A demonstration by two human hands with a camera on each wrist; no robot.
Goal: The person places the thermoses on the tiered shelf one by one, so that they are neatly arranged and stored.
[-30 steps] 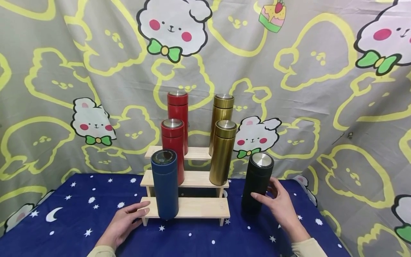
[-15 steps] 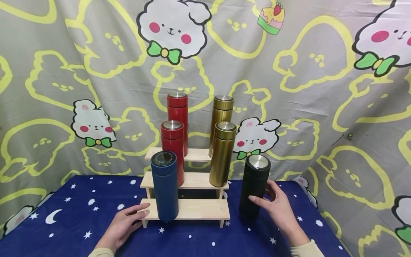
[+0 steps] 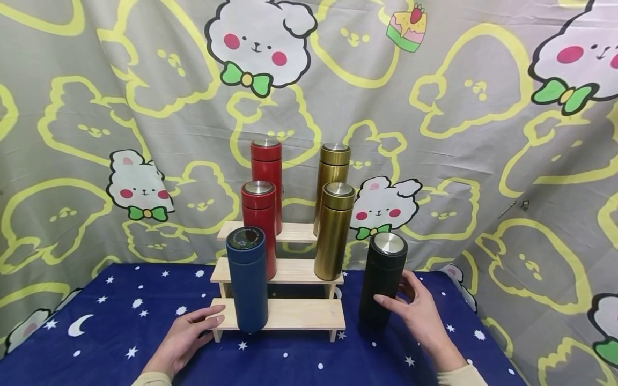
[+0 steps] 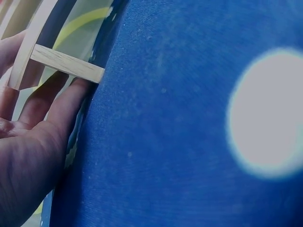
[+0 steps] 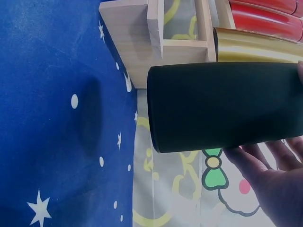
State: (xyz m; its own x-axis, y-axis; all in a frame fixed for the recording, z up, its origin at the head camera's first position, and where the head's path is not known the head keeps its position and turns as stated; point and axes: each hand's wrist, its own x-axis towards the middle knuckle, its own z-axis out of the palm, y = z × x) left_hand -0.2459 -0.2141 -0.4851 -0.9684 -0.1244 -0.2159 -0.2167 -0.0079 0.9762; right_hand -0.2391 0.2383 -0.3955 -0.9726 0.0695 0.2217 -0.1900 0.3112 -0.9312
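My right hand (image 3: 415, 305) grips a black thermos (image 3: 384, 279) with a silver lid top, to the right of the wooden step stand (image 3: 304, 313). In the right wrist view the base of the black thermos (image 5: 222, 106) hangs above the cloth, with a shadow below it. My left hand (image 3: 185, 332) pinches the left end of the stand's lowest step; in the left wrist view its fingers (image 4: 66, 101) reach under the board. A blue thermos (image 3: 248, 284) stands on that step, near its left end.
Two red thermoses (image 3: 259, 214) and two gold thermoses (image 3: 334, 230) stand on the middle and top steps, red left, gold right. A blue star-patterned cloth (image 3: 285, 370) covers the table. Behind hangs a grey cartoon-print curtain (image 3: 193, 134).
The black thermos in my right hand has shifted slightly left and toward me, then almost stopped. My left hand keeps its place on the stand.
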